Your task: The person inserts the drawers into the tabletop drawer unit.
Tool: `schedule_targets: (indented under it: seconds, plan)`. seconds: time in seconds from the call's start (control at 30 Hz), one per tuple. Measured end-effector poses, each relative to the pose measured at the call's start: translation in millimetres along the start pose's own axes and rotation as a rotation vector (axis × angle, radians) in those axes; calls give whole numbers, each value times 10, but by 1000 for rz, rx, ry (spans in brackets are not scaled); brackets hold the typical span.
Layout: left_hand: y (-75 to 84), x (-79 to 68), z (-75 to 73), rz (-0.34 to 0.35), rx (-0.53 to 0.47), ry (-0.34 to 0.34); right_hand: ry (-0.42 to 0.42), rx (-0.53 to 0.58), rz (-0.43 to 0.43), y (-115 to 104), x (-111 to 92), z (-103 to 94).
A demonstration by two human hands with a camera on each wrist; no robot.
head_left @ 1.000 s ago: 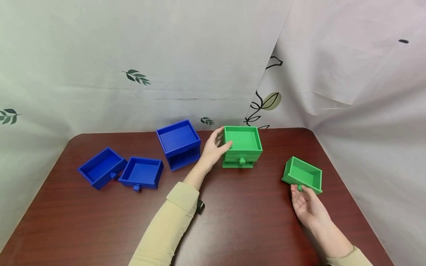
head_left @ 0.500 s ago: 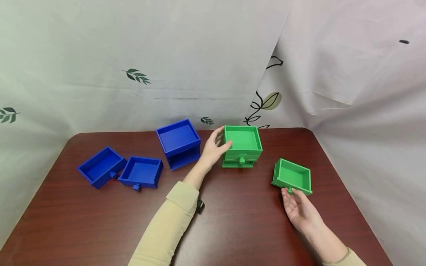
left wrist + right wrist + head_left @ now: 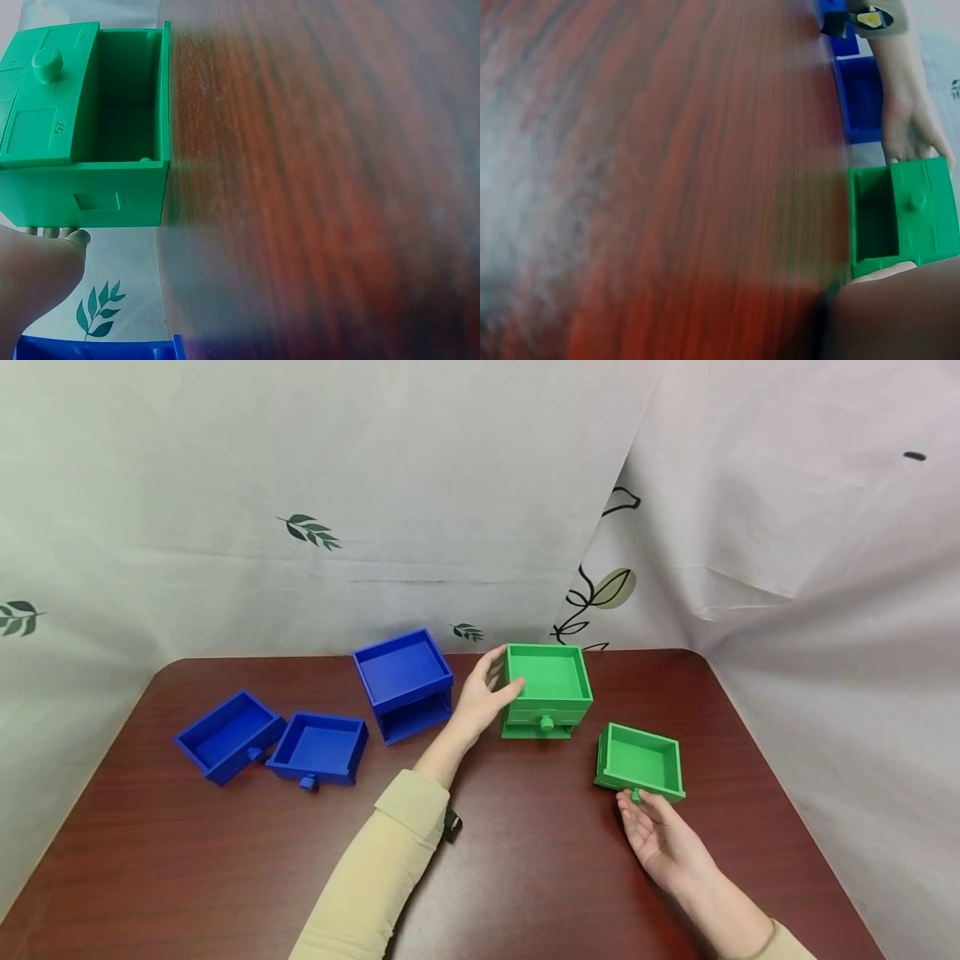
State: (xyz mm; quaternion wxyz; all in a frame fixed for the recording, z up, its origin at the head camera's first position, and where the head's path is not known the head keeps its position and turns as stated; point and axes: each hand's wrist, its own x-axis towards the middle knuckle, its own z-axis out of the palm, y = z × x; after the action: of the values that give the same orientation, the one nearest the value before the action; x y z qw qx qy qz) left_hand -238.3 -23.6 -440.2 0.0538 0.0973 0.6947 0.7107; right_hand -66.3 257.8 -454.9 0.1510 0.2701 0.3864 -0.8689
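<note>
A green mini drawer cabinet (image 3: 549, 672) stands at the back of the table, a knobbed drawer fitted in its upper slot. Its lower slot (image 3: 124, 101) gapes in the left wrist view. My left hand (image 3: 477, 700) holds the cabinet's left side, thumb over the top rim, fingers along the side and partly hidden. To the right, my right hand (image 3: 667, 845), palm turned up, pinches the knob (image 3: 636, 796) of a loose green drawer (image 3: 643, 760) between thumb and fingers. In the right wrist view the right hand (image 3: 900, 304) overlaps the cabinet's near side.
Left of the green cabinet stands a blue cabinet (image 3: 403, 670) with an open front. Two loose blue drawers, one angled (image 3: 228, 737) and one straighter (image 3: 318, 747), lie further left on the brown table (image 3: 540, 868). A pale cloth backdrop (image 3: 420, 485) hangs behind.
My right hand has brought the loose green drawer leftward and slightly nearer to me, closer to the green cabinet. The left hand and the cabinet have stayed put.
</note>
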Motion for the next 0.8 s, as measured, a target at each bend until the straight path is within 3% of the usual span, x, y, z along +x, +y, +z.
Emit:
schedule_targets:
  seconds: [0.3, 0.8]
  plan:
    - [18, -15, 2, -18, -1, 2, 25, -42, 37, 55, 3, 99]
    - [9, -18, 2, -6, 2, 3, -12, -112, 73, 149, 3, 217]
